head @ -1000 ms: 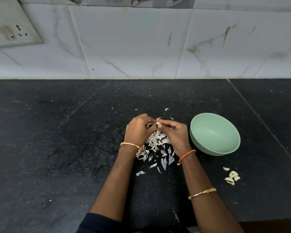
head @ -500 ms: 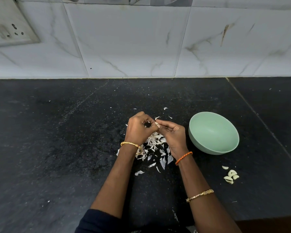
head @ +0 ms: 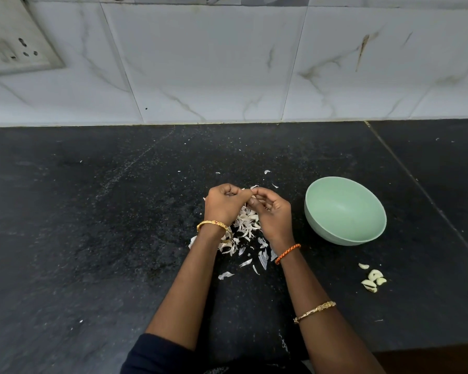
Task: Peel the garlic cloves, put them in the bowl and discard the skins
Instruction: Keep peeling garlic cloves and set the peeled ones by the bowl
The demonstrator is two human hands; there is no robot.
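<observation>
I am mid-peel: my left hand (head: 224, 205) and right hand (head: 272, 211) meet fingertip to fingertip, both grips pinched on a garlic clove (head: 250, 194) mostly hidden between them, above the skins (head: 247, 225) at mid-worktop. Next, strip it and drop it in the green bowl (head: 345, 210), rightward.

Hidden between the curled fingers of the left hand (head: 225, 205) and right hand (head: 274, 214), just left of the bowl (head: 345, 210): whatever is pinched there, too small to name. Covered in part by both wrists: the pile of skins (head: 247, 225) left of the bowl. Cut off by the frame's left edge, far up-left of the bowl: the wall socket (head: 14, 49). Too small to count surely, below the bowl: the peeled cloves (head: 373, 280).
</observation>
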